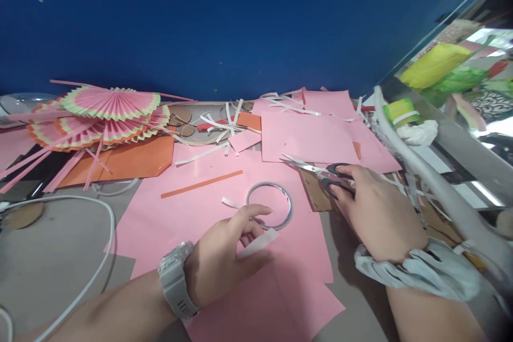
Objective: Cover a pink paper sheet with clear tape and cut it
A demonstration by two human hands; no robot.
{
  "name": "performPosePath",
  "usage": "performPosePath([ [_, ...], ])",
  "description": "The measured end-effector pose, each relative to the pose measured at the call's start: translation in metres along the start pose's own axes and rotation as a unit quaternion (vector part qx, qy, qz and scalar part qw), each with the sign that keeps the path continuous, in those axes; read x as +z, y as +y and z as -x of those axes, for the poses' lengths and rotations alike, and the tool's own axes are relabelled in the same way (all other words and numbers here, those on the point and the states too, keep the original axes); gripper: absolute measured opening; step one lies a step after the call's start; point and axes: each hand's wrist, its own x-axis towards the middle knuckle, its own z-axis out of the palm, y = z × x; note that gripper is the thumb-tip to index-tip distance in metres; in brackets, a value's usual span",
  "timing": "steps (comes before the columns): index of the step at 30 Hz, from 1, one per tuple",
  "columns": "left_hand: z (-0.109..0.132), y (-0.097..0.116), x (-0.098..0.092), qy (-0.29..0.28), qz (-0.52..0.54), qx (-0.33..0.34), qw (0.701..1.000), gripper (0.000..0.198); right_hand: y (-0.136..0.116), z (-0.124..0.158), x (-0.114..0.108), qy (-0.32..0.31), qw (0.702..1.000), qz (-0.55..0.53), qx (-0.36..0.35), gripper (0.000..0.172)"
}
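My right hand (379,203) has its fingers in the black handles of a pair of scissors (310,166). The scissors point left, blades slightly apart, over the lower edge of a pink paper sheet (310,136). In my left hand (230,246), closed, a short whitish strip of tape (259,242) sticks out between thumb and fingers. Its index finger reaches over the near left rim of a thin tape roll (291,206), which lies flat on more pink paper (200,224). A loose tape end sticks out left of the roll. An orange paper strip (201,184) lies beyond that hand.
Pleated pink paper fans (112,104) rest on orange paper (132,163) at the left. White paper scraps (224,125) lie at the back, before a blue partition (240,21). A white cable (108,224) curves at left; a thick pale tube (433,171) runs along the right.
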Motion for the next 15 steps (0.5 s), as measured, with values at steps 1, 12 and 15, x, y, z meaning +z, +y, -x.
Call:
performPosePath([
  [1,-0.001,0.001,-0.001,-0.001,0.009,-0.011,1.0,0.039,0.001,-0.001,0.001,-0.006,1.0,-0.003,0.013,0.025],
  [12,-0.002,0.003,-0.003,-0.021,0.004,-0.059,0.998,0.048,0.011,-0.006,-0.006,-0.1,0.991,-0.031,0.086,0.034],
  [15,-0.002,0.001,-0.004,-0.026,-0.001,-0.056,0.998,0.049,0.01,-0.007,-0.009,-0.067,0.992,-0.062,0.084,0.033],
])
